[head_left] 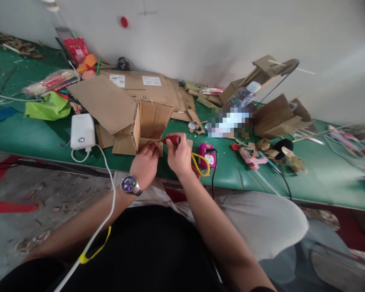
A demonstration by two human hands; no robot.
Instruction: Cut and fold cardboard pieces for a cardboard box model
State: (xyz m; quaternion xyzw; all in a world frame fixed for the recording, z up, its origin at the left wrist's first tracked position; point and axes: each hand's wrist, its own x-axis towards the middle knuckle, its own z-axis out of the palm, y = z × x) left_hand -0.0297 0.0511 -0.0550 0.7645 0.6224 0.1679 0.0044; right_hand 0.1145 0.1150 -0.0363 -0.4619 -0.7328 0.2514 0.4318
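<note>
On the green table's near edge stands a folded cardboard piece (pixel 153 117) with upright walls and a low flap toward me. My left hand (pixel 146 160), wearing a watch, lies with its fingers flat on that flap, pressing it. Just to its right, my right hand (pixel 179 154) is closed round a red-handled tool (pixel 172 140). The tool's thin tip points left, close to the cardboard near my left fingertips. Its exact kind is too small to tell. A larger flat cardboard sheet (pixel 106 101) leans behind the folded piece on the left.
A white power bank (pixel 82 132) with a cable lies left. Right of my hands is a pink power socket (pixel 207 156) beside a yellow cable (pixel 200 164). Farther right are a pink glue gun (pixel 251 159), a plastic bottle (pixel 245 95) and cardboard constructions (pixel 280 115). A wall (pixel 200 40) stands behind.
</note>
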